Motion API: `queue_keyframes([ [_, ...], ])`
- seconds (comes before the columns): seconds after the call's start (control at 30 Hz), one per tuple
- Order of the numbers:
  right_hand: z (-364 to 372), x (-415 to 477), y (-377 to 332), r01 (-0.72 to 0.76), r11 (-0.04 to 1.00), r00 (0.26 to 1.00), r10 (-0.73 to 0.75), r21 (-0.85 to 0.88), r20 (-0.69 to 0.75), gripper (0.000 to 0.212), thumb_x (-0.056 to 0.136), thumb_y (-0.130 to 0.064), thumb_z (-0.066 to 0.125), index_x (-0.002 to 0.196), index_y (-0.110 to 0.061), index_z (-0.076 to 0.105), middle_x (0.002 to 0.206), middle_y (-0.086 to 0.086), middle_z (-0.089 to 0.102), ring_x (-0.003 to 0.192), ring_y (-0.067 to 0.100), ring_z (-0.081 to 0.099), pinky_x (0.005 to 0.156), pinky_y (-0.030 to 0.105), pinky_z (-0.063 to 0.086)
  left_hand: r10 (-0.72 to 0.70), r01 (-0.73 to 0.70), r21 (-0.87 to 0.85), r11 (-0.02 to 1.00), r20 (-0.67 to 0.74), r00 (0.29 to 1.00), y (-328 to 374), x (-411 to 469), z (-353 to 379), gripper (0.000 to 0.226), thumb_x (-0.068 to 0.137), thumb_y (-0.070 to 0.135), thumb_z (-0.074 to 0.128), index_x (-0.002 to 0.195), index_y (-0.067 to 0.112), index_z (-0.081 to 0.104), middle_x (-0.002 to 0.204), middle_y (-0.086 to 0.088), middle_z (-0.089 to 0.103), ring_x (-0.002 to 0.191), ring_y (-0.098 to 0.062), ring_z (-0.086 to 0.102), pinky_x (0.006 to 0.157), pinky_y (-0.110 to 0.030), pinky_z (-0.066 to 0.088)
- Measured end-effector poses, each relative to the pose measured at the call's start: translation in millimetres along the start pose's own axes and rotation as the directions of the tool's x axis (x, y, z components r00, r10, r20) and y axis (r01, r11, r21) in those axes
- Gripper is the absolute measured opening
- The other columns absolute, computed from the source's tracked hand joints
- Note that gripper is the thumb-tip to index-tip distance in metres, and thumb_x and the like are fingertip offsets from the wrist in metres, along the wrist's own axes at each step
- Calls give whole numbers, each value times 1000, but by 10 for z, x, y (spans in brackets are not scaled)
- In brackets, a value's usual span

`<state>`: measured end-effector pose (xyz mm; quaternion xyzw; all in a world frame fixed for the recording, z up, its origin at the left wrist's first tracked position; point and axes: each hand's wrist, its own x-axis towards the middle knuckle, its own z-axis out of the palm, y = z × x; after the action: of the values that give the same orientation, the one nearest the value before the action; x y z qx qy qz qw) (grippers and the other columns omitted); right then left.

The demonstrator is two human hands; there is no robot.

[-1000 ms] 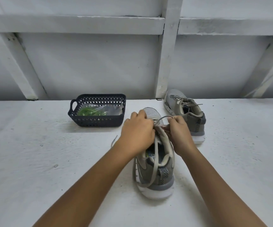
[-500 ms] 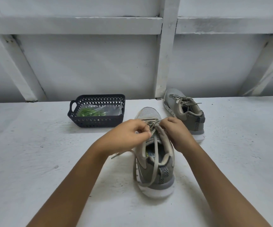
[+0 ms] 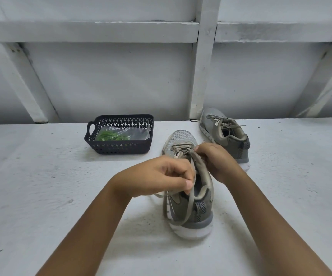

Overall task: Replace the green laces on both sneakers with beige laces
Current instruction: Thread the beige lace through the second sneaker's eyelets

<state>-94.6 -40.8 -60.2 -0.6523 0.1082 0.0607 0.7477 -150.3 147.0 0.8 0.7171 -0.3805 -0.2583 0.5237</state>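
Near sneaker (image 3: pixel 193 214): sits at middle of counter (image 3: pixel 41 186), heel toward front edge. Beige lace (image 3: pixel 189 204): pinched by left hand (image 3: pixel 157 176), gripped by right hand (image 3: pixel 217 160) above tongue. Second sneaker (image 3: pixel 227 136), basket (image 3: pixel 119 148) with green laces (image 3: pixel 109 136): near back edge

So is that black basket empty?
No, not empty. The basket holds a clear bag, and green laces show inside it.

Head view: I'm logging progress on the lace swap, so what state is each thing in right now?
near sneaker, upright, heel toward the camera, laced in beige.
beige lace, threaded, slack loop hanging by the heel, pinched by both hands.
left hand, pinches the lace.
right hand, pinches the lace near the tongue.
far sneaker, laced in beige, untouched.
basket, upright, holds a bag.
green laces, bagged in the basket.
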Motion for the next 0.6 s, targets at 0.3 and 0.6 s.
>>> queue_keyframes([
  [0.3,-8,13,27,6,1000,1000,-6,-18,-15,12,86,-1,51,75,-6,54,63,6,45,58,14,40,57,24,34,-203,197,300,934,-9,979,152,41,95,34,100,24,40,108,5,67,54,3,46,46,11,45,51,-4,31],
  [0.6,-1,-9,24,5,1000,1000,-5,-4,-28,8,86,1,52,82,-3,58,69,9,49,63,16,46,63,24,39,-291,325,457,828,-145,946,38,-17,20,34,93,48,44,82,30,71,80,-3,68,69,-14,60,69,-29,49],
])
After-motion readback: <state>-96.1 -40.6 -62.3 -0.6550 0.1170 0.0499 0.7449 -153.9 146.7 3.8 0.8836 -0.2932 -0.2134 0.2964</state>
